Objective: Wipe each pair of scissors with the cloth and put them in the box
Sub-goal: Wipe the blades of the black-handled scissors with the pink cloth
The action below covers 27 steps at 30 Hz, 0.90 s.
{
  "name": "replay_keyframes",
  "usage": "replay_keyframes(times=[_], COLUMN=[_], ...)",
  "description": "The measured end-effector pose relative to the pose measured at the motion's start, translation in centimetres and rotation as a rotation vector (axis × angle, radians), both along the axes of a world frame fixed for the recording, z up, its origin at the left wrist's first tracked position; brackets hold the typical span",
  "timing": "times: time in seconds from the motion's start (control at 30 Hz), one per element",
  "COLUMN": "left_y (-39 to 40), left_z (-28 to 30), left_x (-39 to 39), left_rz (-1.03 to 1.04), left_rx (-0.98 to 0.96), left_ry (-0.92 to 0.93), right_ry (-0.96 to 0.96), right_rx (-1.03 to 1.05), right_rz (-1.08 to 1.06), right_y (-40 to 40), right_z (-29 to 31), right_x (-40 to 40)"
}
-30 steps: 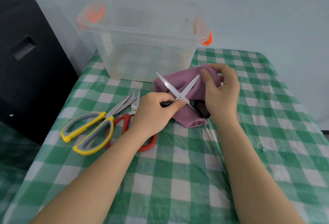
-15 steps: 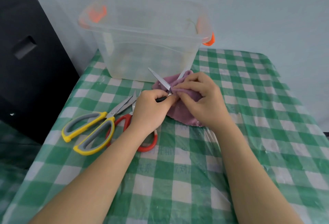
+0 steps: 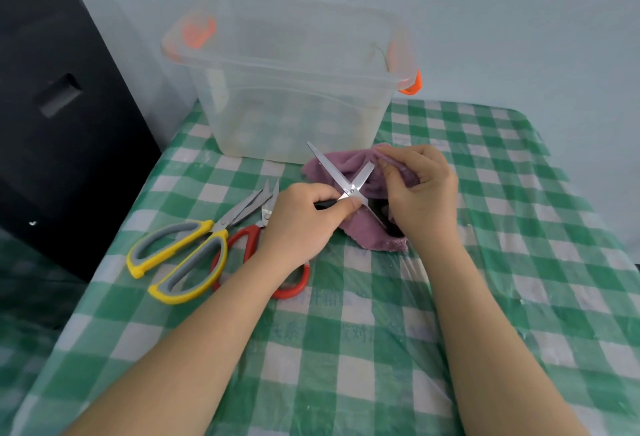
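My left hand (image 3: 304, 217) grips the black handle of a small pair of scissors (image 3: 341, 179), whose silver blades stand spread open in an X. My right hand (image 3: 420, 193) pinches a fold of the purple cloth (image 3: 372, 238) just right of the upper right blade tip. The cloth lies bunched under the scissors on the table. Two more pairs lie at the left: yellow-and-grey scissors (image 3: 180, 259) and red-handled scissors (image 3: 249, 238), the latter partly hidden under my left wrist. The clear plastic box (image 3: 294, 89) with orange latches stands open behind them.
A green-and-white checked tablecloth (image 3: 346, 349) under clear plastic covers the table. A black cabinet (image 3: 59, 117) stands close at the left, beyond the table edge. A pale wall rises right behind the box.
Half a second ago my right hand and the cloth covered the right blade near the pivot. My right hand has drawn the cloth out to the tip, so the blade shows bare again.
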<state>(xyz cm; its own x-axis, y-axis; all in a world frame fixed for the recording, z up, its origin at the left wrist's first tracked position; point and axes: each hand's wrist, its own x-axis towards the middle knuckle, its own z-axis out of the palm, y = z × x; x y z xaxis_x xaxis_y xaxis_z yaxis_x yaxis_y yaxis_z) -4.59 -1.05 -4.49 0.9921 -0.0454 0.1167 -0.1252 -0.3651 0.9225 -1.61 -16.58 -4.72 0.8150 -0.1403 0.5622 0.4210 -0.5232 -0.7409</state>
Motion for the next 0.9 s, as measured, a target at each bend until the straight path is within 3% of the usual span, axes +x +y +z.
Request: replay_keyframes(times=[0.2,0.33,0.43,0.53,0.63,0.73,0.9], left_y=[-0.2,-0.4,-0.4,-0.4,-0.2,0.0,-0.1], left_z=[0.2,0.3,0.5,0.5,0.3,0.2,0.2], left_x=[-0.2,-0.2,0.0,0.2,0.3,0.1,0.0], left_rz=[-0.088,-0.091,-0.020,0.031,0.042,0.023,-0.004], left_rx=[0.051,0.033,-0.047,-0.101,-0.109,-0.085,-0.043], left_ry=[0.001,0.046,0.060,0.063,0.068,0.064,0.043], right_ry=[0.101,0.133,0.022,-0.141,-0.101,0.027,0.098], right_rx=[0.017,0.229,0.352,0.097,-0.149,-0.079,0.079], right_rz=[-0.185,-0.203,-0.178,-0.020,0.184,0.204,0.046], right_y=[-0.6,-0.9,-0.7,0.2,1.0,0.9,0.5], right_z=[0.0,0.6,1.3,1.1,-0.2,0.1,0.7], right_x=[0.6,0.4,-0.3,-0.8,-0.4,-0.3,-0.4])
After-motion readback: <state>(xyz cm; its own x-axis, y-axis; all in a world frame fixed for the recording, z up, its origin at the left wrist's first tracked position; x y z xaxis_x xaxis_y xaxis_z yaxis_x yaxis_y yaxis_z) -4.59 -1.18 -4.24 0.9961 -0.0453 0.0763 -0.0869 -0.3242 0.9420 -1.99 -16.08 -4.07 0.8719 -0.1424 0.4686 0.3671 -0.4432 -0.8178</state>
